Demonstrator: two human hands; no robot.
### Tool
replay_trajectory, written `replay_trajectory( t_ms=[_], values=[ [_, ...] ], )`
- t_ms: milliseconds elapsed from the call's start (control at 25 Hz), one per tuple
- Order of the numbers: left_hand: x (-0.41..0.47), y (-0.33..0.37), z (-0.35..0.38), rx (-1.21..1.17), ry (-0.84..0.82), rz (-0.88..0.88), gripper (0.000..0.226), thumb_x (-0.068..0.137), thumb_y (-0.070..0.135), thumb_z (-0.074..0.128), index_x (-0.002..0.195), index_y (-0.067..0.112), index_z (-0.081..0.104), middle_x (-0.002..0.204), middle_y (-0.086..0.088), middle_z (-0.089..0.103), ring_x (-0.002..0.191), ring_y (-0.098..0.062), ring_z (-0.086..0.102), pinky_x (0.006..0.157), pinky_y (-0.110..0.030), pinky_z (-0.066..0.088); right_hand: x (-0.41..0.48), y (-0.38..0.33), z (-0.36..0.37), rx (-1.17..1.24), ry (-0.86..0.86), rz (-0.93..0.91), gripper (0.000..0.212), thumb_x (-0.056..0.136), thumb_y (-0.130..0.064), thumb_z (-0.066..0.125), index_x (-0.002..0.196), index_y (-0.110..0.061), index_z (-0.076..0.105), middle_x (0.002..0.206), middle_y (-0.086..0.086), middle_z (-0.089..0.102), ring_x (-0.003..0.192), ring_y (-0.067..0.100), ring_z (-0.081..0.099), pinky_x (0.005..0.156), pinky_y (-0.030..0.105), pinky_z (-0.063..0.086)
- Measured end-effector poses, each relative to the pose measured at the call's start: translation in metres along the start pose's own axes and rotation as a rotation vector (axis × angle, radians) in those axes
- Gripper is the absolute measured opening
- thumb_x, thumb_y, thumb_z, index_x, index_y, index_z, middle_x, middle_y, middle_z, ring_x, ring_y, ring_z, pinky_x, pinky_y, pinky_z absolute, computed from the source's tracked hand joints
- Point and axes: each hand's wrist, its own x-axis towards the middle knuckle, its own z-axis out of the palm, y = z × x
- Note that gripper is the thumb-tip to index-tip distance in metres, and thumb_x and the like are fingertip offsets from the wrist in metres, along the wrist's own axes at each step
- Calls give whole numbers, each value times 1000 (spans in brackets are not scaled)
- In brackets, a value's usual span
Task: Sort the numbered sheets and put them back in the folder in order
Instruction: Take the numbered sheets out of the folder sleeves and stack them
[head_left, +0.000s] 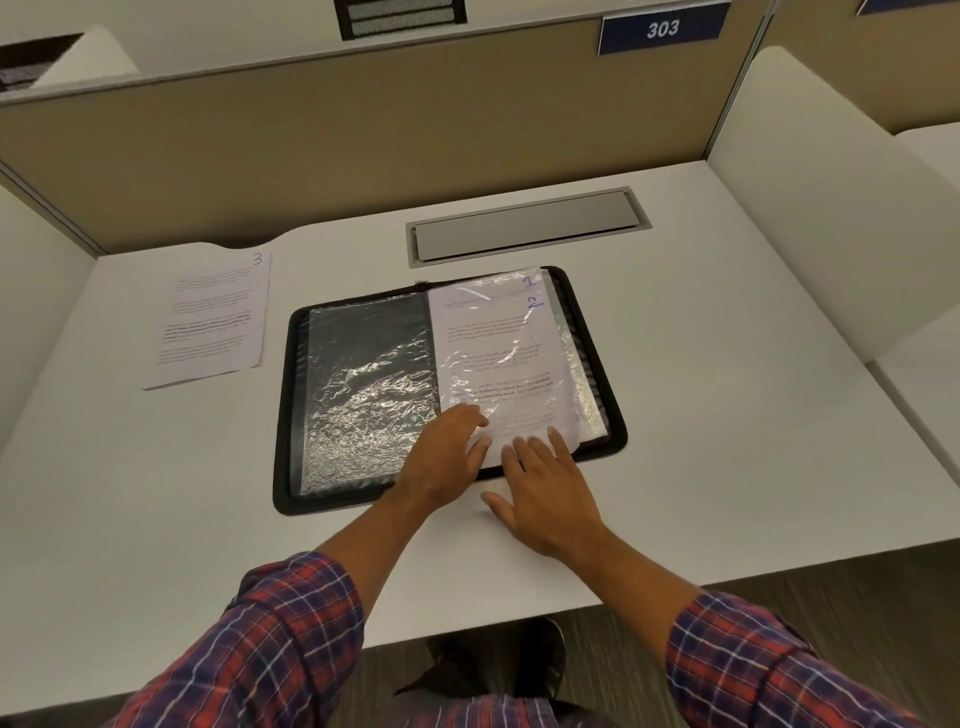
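Centre frame, open black zip folder (287, 395): white sheet numbered 2 (493, 353) runs bottom-to-top, heading up; left hand (447, 462), right hand (545, 499) flat on it.

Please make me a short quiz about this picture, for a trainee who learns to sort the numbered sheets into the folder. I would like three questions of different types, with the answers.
1. True or false: the sheet marked 3 lies inside the folder.
2. Which numbers show on the sheets in the folder's right half? A) 1 and 2 B) 2 and 3 C) only 3
3. Which hand lies with straight fingers on the near edge of that right half?
Key: 1. False; it lies on the desk, left of the folder. 2. A. 3. The right hand.
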Motion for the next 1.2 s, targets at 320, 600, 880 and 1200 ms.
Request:
replay_trajectory(
  t_ms=[320,600,880,1200],
  values=[
    [-2,-6,10,208,-179,-124,68,100,52,60,156,20,41,168,-8,32,155,-28,27,127,-49,24,-24,-1,-2,157,300,84,40,96,-43,68,121,-12,68,102,5,72,94,22,67,96,40,51],
    [-10,0,11,182,-198,-146,71,103,55,52,162,19,32,174,-8,12,161,-25,6,129,-39,6,2,37,-28,797,169,931,34,97,-21,72,122,-8,53,119,12,57,98,25,60,70,22,44],
    [-16,4,6,130,-211,-168,70,104,55,50,162,20,32,174,-4,10,161,-20,4,131,-40,9,-15,50,-18,1116,55,982,25,94,-15,77,112,-13,60,106,3,67,89,16,67,75,41,65],
    [-23,16,9,127,-212,-205,70,105,55,49,163,20,30,174,-5,8,161,-21,2,128,-37,6,-17,70,-32,1189,-176,891,13,92,-20,80,101,-17,71,102,0,73,90,17,71,69,28,58]
  ],
)
